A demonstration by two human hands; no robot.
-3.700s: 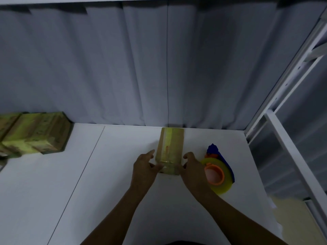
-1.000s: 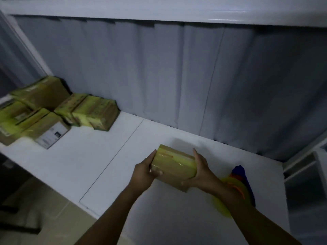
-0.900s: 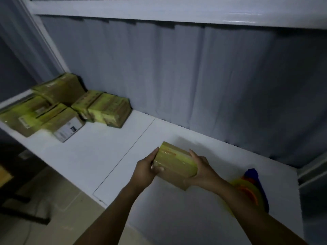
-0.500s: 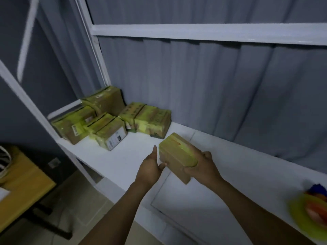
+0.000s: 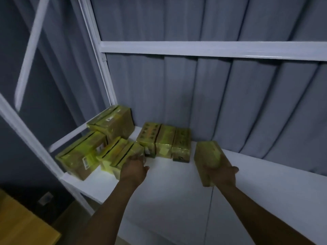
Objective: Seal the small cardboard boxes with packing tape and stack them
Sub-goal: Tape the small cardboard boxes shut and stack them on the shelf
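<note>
The white table (image 5: 177, 195) is carrying a pile of tape-wrapped boxes (image 5: 164, 142), which is serving here as the reference point. Just right of the pile and apart from it, a small taped box (image 5: 207, 152) is being held by the right grip (image 5: 223, 175), which is grasping it at its near end. The left grip (image 5: 134, 167) is resting on the pile's nearest box (image 5: 123, 153); whether its fingers are clasping that box cannot be told.

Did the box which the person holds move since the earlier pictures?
Yes. The box, now in the right hand, has gone left and is close beside the row of boxes.
</note>
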